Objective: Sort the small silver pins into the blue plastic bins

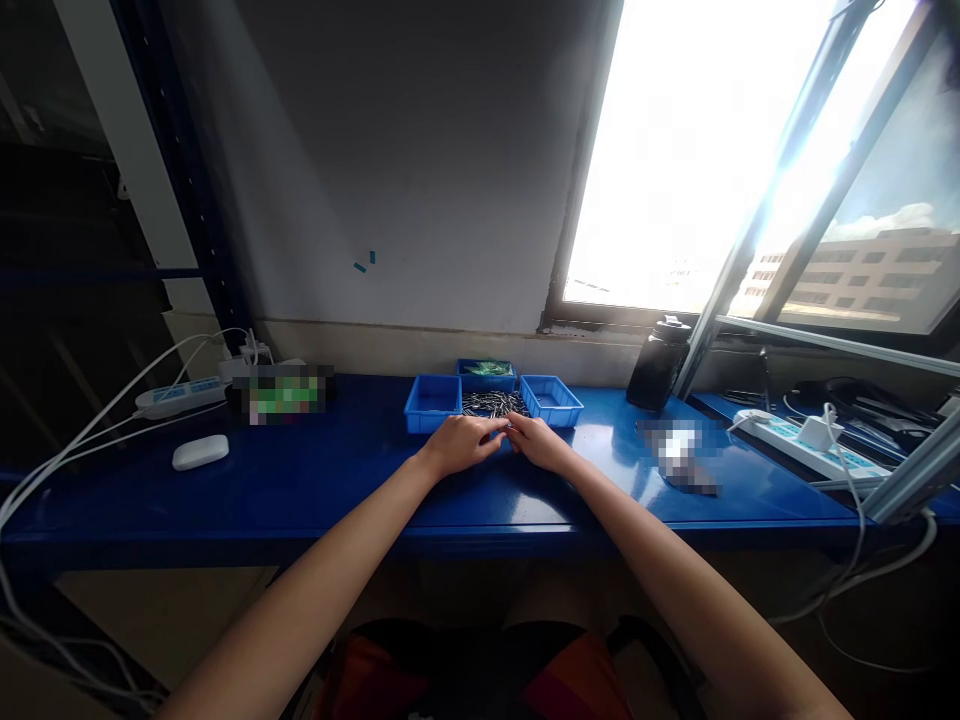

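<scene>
One rectangular blue plastic bin [424, 423] stands beyond your curved left hand [463, 446]; next, a glinting heap of slender metal pieces [491, 402], your right hand [538, 443] before it, then a ribbed blue tray [556, 415]. Between your hands, detail blurs: you cannot tell whether either pinches anything.

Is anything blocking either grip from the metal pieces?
Nothing visible stands between the left grip or right grip and the metal pieces; the left bin and right bin only flank them. The grips hide their near edge.

Both arms [373, 517] are outstretched, hands [457, 446] [538, 442] close together.
</scene>
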A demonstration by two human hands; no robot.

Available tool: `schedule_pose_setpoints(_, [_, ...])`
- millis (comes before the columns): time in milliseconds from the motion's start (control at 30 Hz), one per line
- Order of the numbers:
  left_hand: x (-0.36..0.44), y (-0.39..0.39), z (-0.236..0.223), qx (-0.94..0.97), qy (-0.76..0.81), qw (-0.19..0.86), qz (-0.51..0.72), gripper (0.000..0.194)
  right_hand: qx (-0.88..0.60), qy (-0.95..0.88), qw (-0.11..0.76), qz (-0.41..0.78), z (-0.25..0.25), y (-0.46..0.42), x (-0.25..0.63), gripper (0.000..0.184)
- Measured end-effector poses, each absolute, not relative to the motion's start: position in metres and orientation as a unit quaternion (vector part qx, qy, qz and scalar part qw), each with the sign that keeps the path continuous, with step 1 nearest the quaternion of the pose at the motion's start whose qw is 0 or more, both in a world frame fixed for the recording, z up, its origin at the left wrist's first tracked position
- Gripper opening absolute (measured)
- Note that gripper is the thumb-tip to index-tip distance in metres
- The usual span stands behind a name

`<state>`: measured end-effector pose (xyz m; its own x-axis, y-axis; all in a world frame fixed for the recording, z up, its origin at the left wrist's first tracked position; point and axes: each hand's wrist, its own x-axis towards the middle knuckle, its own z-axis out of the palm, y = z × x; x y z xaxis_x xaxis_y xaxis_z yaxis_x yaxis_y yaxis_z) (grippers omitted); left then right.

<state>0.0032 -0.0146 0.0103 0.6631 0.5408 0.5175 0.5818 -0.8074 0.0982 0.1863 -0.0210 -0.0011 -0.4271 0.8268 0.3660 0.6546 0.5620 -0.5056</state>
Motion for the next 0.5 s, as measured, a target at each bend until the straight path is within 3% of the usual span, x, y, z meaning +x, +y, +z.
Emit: schedule_pose_setpoints(500, [0.0041, -0.0146, 0.0107, -0.917, -0.298, 0.050, -0.262, 0.031, -0.450, -0.843, 0.267, 0.128, -0.0015, -0.0215, 0.1872, 0.013])
